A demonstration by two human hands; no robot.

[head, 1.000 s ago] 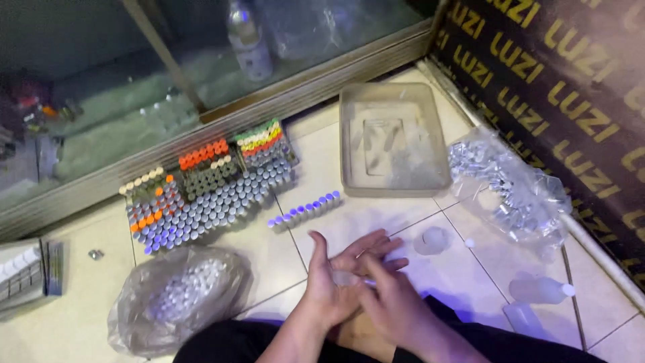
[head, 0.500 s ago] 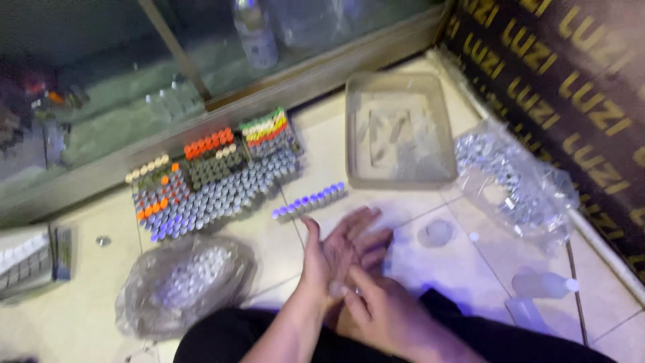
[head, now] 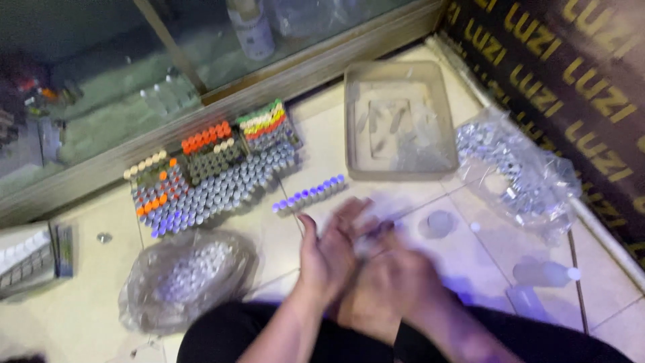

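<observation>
My left hand (head: 332, 252) and my right hand (head: 393, 282) are pressed together low in the middle of the head view, blurred by motion. A thin dark item seems to sit between them, but I cannot tell what it is. Just beyond my fingers lies a short row of purple-capped vials (head: 309, 195) on the tiled floor. Further left stands a big packed block of small vials (head: 208, 171) with orange, cream, green and purple caps.
A shallow beige tray (head: 401, 161) holds a few clear vials at the back. A clear bag of caps (head: 514, 171) lies right, another bag (head: 188, 275) lies left. Loose clear vials (head: 544, 272) rest right. A glass cabinet (head: 201, 60) runs along the back.
The view has swung slightly, so the floor items sit a little lower and more to the right. My hands stay together and keep moving against each other.
</observation>
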